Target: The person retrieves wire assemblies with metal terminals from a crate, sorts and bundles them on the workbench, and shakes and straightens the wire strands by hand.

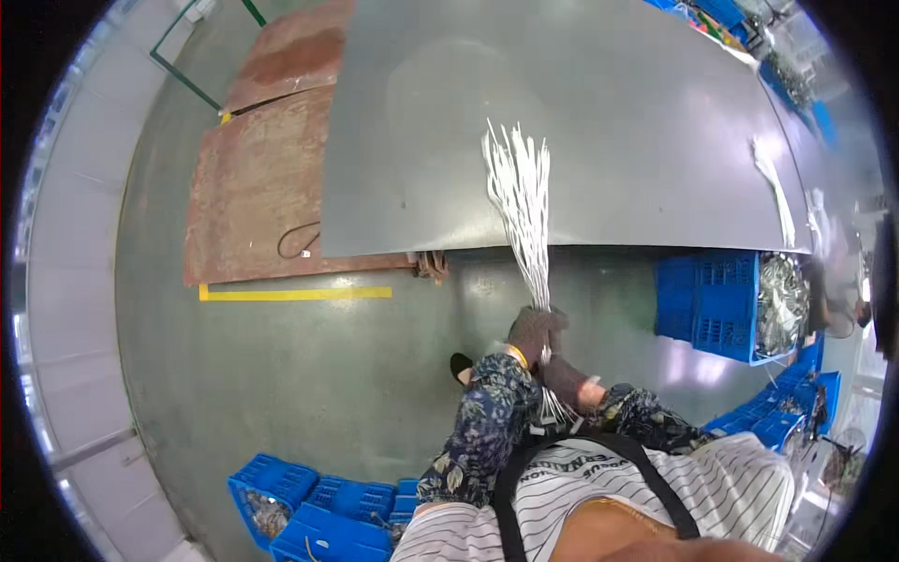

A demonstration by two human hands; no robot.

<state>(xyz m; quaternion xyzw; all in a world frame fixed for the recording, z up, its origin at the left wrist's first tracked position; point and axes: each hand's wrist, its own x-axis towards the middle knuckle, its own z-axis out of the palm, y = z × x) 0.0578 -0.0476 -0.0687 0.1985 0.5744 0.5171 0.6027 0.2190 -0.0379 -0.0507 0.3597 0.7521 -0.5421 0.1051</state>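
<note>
Bundle: white strands point(524, 220), thin and cord-like; far half lies on the table, fanned into loose ends, then narrows over the near edge down to the hands; short near ends splay out below them, close to the person's body.
Left hand: dark-gloved left hand point(531, 332), the farther of the two, fingers closed around the narrow part of the bundle; finger detail too small.
Right hand: dark-gloved right hand point(565, 380), just below the left and nearer the body, curled closed on the bundle near its splayed ends; exact finger placement can't be told.
Table: grey, smooth table point(618, 103), ahead of the person.
Second bundle: similar white bundle point(773, 192), table's right side, well apart from the hands.
Right crates: blue crates point(721, 304) by the near table edge, shiny greyish contents in the end one, details unclear.
Lower-left crates: more blue crates point(332, 534) on the floor, behind the person's left side.
Left side: worn reddish-brown board point(257, 183) beside the table; dark cord loop point(281, 244) on it.
Floor: green-grey floor point(243, 375), yellow line point(300, 293) along the board's near edge.
Clothing: dark floral sleeves point(489, 412), striped top point(721, 473), black straps point(660, 487).
</note>
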